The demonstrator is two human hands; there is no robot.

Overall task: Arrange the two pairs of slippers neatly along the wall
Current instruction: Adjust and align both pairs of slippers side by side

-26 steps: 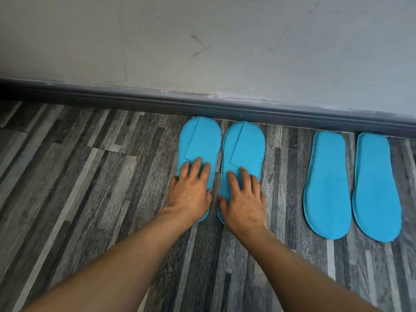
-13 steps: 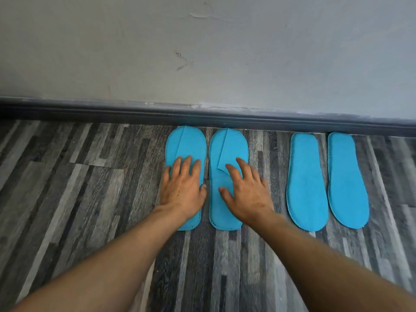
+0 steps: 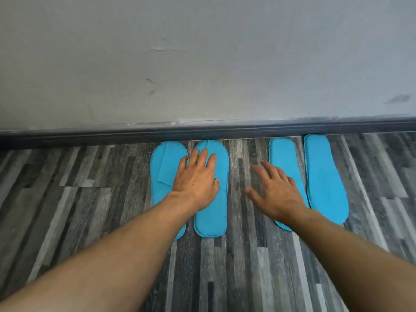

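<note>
Four flat blue slippers (image 3: 210,212) line the wall's baseboard (image 3: 135,134) — left hand (image 3: 195,181) pressing one, fingers spread, right hand (image 3: 275,192) open, blurred beside the next — best nudged gently, toes level.

Four slippers in a row against the skirting board (image 3: 90,134), left pair (image 3: 209,221) (under left hand (image 3: 195,183)), right pair (image 3: 324,176) apart.

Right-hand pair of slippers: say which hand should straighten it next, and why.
Right. The right hand is open, already over the inner slipper of that pair, while the left hand lies flat on the other pair.
</note>
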